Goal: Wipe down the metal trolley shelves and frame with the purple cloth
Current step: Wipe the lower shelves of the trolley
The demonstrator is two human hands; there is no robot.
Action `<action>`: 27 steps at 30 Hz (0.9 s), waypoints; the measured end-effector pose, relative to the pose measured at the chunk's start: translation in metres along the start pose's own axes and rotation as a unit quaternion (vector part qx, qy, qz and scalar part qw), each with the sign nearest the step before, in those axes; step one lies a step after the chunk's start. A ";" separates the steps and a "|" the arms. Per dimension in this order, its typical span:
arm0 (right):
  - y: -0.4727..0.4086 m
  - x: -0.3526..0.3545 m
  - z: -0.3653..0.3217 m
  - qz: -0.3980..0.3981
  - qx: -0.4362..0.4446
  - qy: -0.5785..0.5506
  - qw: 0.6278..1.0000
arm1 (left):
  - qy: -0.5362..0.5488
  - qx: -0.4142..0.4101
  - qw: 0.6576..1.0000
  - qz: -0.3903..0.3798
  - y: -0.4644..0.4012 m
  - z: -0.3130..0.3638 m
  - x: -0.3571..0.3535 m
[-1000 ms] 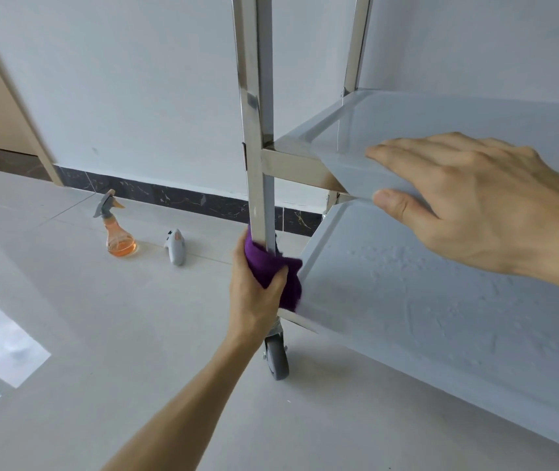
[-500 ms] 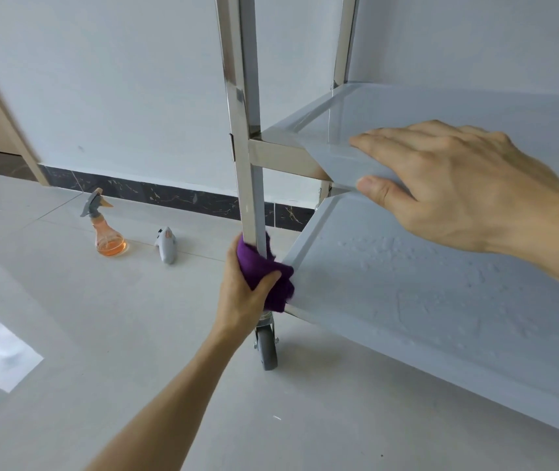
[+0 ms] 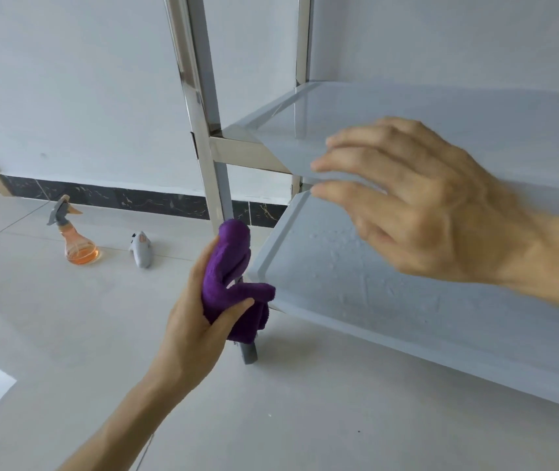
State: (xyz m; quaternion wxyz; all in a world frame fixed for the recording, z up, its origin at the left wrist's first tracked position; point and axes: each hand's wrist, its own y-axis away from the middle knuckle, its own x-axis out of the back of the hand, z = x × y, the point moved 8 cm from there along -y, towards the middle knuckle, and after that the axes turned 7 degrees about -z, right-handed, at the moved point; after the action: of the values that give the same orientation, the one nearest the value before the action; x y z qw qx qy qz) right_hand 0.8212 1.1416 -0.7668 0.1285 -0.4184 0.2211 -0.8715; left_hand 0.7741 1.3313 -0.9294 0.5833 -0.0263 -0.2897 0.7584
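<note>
The left hand (image 3: 196, 321) reaches forward from the lower left on a bare, nearly straight forearm, back of the hand toward the camera. Its fingers are curled closed around a bunched purple cloth (image 3: 233, 277), the thumb pressed across the lower fold, at the near left corner of the lower shelf (image 3: 407, 317). The right hand (image 3: 417, 202) comes in from the right edge, palm down, fingers spread and slightly bent, pointing left. It is blurred and hovers at the front edge of the middle shelf (image 3: 407, 107); contact cannot be told.
</note>
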 end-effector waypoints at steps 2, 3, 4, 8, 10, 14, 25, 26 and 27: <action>0.024 -0.008 -0.020 -0.031 0.065 -0.015 0.997 | -0.082 0.012 0.993 -0.085 -0.014 0.004 -0.005; 0.039 -0.017 -0.028 -0.066 0.085 -0.024 0.994 | -0.130 0.015 0.984 -0.122 -0.025 0.005 -0.006; 0.056 -0.027 -0.033 -0.107 0.094 -0.031 0.989 | -0.173 0.017 0.973 -0.155 -0.037 0.007 -0.007; 0.127 -0.075 -0.029 -0.247 0.040 -0.058 0.967 | -0.278 -0.014 0.923 -0.266 -0.088 0.022 -0.026; 0.155 -0.092 -0.019 -0.269 -0.046 -0.089 0.958 | -0.324 -0.059 0.906 -0.265 -0.106 0.027 -0.039; 0.204 -0.123 0.000 -0.293 -0.232 -0.171 0.912 | -0.396 -0.021 0.868 -0.298 -0.109 -0.010 -0.063; 0.237 -0.142 -0.010 -0.192 -0.379 -0.212 0.880 | -0.440 0.146 0.748 -0.476 -0.114 -0.047 -0.044; 0.238 -0.142 -0.012 -0.194 -0.382 -0.203 0.881 | -0.443 0.158 0.736 -0.487 -0.114 -0.047 -0.044; 0.239 -0.143 -0.014 -0.198 -0.385 -0.195 0.880 | -0.449 0.166 0.723 -0.498 -0.111 -0.049 -0.045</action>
State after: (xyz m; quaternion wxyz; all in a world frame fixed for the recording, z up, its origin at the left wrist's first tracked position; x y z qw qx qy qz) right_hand 0.9081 0.9966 -0.9886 -0.1775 -0.6315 0.4220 -0.6258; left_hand 0.9038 1.3274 -0.9313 0.6736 0.5629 -0.3588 0.3171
